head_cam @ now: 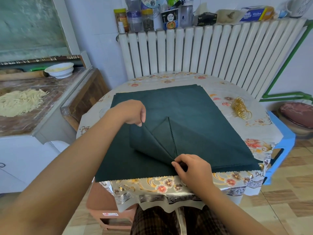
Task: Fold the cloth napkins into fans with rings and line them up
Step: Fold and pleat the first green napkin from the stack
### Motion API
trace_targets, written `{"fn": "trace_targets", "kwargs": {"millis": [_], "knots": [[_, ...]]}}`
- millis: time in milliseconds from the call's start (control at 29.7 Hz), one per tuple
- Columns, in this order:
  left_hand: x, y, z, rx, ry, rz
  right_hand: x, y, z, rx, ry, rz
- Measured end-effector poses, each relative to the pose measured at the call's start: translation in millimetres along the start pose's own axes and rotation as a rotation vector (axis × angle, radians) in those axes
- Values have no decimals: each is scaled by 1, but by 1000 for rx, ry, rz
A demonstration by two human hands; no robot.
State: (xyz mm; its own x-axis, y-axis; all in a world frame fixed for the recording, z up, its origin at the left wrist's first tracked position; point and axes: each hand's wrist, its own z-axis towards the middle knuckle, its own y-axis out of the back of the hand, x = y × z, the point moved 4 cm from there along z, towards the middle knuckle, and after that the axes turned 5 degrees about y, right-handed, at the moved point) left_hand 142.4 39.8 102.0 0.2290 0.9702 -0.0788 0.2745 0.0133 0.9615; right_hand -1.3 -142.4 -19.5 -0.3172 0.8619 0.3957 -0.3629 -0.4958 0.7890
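A small desk (220, 187) stands in front of a white radiator, covered by a shiny tablecloth (160, 185) printed with flowers and gold scrolls, its edge hanging down over the near side. A stack of dark green napkins (194, 106) lies flat on the cloth and takes up most of the top, the near edge reaching just past the desk's front. The top napkin is partly folded up. A heap of gold rings (241, 108) sits on the tablecloth just beside the stack, at its far right.
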Motion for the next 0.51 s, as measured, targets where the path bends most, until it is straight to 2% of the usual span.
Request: {"fn": "trace_targets", "kwargs": {"millis": [101, 202, 404, 505], "knots": [[-8, -7, 28, -34, -79, -263, -2, 0, -3, -59, -5, 32], [-14, -27, 50, -99, -98, -460, 0, 1, -5, -112, 66, 21], [-32, -71, 85, -221, 77, -830, -4, -4, -5, -154, 81, 34], [-32, -85, 91, -287, 149, -912, -3, -5, -5, -162, 66, 55]]}}
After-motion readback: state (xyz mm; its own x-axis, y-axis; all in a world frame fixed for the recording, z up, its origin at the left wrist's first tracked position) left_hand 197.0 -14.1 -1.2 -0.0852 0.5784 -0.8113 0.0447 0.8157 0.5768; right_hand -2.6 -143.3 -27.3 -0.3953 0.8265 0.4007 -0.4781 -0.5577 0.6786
